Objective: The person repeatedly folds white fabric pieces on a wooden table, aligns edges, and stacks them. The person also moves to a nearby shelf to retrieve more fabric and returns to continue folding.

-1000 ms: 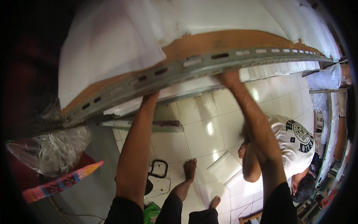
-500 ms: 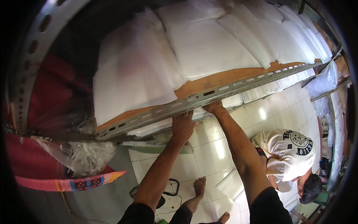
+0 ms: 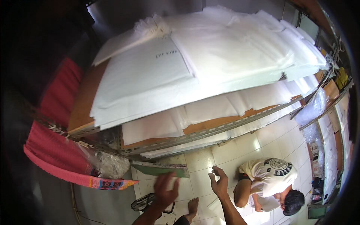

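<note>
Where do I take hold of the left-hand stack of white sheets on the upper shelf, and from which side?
Probably take the stack of white sheets by its front edge, from the wearer's side, fingers under and thumbs on top. That edge faces the left hand and right hand, and seems to overhang the brown shelf board.

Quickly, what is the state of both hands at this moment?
Left hand: open, blurred, nothing seen in it.
Right hand: open, fingers slightly bent, holding nothing.

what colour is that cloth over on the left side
The cloth is pinkish red, with a multicoloured band at its lower right, best in the head view.
</note>
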The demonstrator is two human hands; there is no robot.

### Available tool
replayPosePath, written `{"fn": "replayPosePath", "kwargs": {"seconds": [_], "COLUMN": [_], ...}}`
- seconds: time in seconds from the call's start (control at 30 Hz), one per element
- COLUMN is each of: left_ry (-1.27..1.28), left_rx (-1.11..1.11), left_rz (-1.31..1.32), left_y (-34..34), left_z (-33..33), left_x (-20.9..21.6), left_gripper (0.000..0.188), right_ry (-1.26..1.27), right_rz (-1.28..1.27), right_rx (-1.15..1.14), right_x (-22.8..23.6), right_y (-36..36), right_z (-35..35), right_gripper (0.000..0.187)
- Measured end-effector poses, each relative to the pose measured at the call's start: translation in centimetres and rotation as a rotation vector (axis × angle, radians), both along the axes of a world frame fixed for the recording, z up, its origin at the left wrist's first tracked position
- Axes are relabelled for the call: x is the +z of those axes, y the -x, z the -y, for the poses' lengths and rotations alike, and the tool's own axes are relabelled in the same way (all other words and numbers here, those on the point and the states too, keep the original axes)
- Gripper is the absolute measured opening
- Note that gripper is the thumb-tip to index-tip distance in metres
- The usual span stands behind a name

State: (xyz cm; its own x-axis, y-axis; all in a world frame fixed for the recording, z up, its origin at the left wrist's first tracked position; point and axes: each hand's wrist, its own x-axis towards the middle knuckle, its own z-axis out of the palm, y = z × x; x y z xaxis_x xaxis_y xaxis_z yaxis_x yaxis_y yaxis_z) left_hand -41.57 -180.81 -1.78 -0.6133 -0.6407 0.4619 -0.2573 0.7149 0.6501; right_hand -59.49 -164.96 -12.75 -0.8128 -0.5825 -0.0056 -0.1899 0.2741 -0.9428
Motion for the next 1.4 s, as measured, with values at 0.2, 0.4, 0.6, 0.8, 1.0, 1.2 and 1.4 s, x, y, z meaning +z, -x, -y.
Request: {"fn": "replayPosePath", "kwargs": {"seconds": [0.2, 0.4, 0.6, 0.8, 1.0, 1.2, 1.4], "left_ry": [0.393, 0.311, -1.019, -1.359, -1.282, -1.208, -1.255], "left_rx": [0.428, 0.338, -0.124, -0.102, -0.042, -0.116, -0.175], "left_rz": [-0.166, -0.251, -0.445, -0.350, -0.098, 0.100, 0.073], "left_y": [0.9, 5.7, 18.2, 25.7, 28.4, 31.3, 32.5], "left_z": [4.9, 9.6, 16.6, 19.0, 19.9, 20.4, 19.5], "left_x": [17.1, 24.8, 27.8, 28.4, 29.4, 30.2, 31.3], "left_gripper": [0.051, 0.039, 0.049, 0.053, 0.043, 0.050, 0.053], "right_ry": [0.294, 0.155, -0.606, -0.564, -0.230, 0.101, 0.036], "right_rz": [-0.360, -0.860, -0.759, -0.813, -0.153, 0.221, -0.033], "right_rx": [-0.029, 0.069, 0.110, 0.067, 0.162, 0.305, 0.358], "right_x": [21.9, 36.2, 39.9, 37.2, 38.5, 38.3, 38.4], "right_y": [5.3, 11.1, 12.9, 15.1, 19.5, 20.4, 18.9], "right_z": [2.8, 13.2, 22.2, 23.1, 20.4, 18.1, 15.7], "right_gripper": [0.052, 0.097, 0.085, 0.065, 0.057, 0.077, 0.100]}}
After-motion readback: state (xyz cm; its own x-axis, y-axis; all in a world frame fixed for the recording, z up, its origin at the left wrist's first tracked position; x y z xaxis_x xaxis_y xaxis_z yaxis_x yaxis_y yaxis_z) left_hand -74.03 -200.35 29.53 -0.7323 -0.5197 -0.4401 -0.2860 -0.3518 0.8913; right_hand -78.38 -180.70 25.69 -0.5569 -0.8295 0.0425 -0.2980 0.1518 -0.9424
